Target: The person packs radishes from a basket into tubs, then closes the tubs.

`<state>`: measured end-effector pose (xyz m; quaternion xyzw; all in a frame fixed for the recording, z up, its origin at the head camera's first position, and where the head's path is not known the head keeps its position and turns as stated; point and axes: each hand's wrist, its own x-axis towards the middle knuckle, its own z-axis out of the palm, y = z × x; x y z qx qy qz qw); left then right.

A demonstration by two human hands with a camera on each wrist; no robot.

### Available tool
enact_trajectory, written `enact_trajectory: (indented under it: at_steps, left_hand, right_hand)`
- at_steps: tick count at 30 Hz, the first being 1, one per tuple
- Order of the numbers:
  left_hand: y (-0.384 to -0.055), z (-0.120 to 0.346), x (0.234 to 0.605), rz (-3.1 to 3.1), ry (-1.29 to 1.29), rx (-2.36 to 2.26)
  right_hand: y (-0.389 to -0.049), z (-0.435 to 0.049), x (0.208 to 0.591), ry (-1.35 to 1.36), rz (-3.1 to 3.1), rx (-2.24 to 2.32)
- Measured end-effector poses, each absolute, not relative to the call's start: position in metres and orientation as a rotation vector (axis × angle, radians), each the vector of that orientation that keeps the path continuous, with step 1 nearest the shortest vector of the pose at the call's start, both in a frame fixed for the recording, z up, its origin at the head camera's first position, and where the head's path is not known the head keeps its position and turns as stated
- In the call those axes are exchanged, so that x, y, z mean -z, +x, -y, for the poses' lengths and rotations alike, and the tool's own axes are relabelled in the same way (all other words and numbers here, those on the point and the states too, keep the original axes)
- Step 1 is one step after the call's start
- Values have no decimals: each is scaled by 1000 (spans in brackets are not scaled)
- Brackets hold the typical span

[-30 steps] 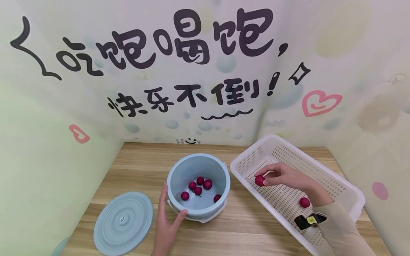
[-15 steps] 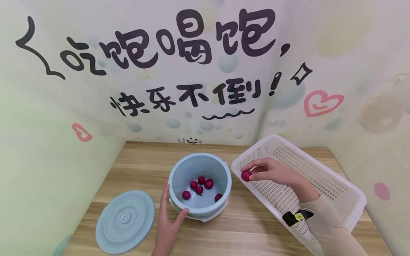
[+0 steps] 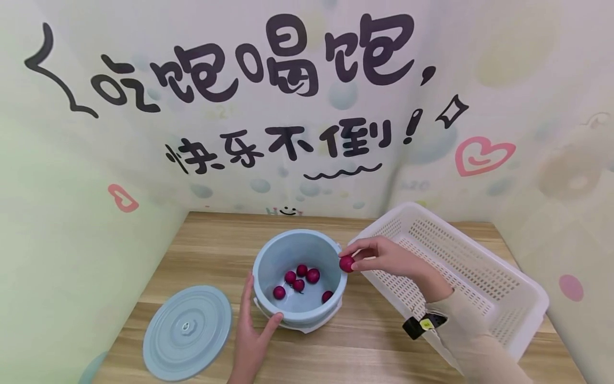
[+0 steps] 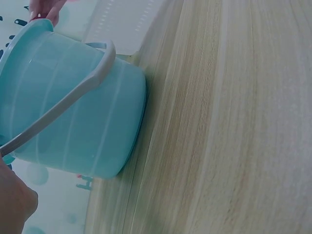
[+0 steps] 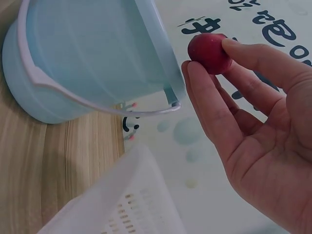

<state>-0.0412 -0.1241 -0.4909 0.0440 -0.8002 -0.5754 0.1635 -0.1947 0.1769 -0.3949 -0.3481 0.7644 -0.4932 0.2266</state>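
Observation:
My right hand point(image 3: 386, 260) pinches a round red radish point(image 3: 347, 263) between thumb and fingertips. It is at the right rim of the light blue bucket point(image 3: 269, 261); in the right wrist view the radish point(image 5: 208, 52) appears just beyond that rim. Several more radishes point(image 3: 312, 276) lie on the bucket's floor. My left hand point(image 3: 250, 341) rests against the bucket's near left side, thumb and fingers spread and mostly straight along its outside. The bucket's pale handle point(image 4: 73, 95) hangs down on the near side. The left fingertips are out of the left wrist view.
A white perforated basket point(image 3: 520, 277) stands at the right, slanted, partly under my right forearm. The round blue lid point(image 3: 187, 333) lies flat on the wooden table point(image 3: 225, 234) at the left. A printed curtain point(image 3: 288, 181) hangs behind the table.
My right hand has carried the radish left, from over the basket to the bucket's right rim. My left hand and the bucket have stayed in place.

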Motion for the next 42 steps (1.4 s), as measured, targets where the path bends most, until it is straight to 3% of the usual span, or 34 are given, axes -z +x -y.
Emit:
enact_trajectory:
  at_steps: [19,42]
  left_hand:
    - [-43,123,490,2298,157,1638]
    - [-40,124,489,2302,176,1655]
  right_hand:
    - [-192,-169,398,-930,-2038,1458]
    - [-190,-209,403,-826,-2183,1454]
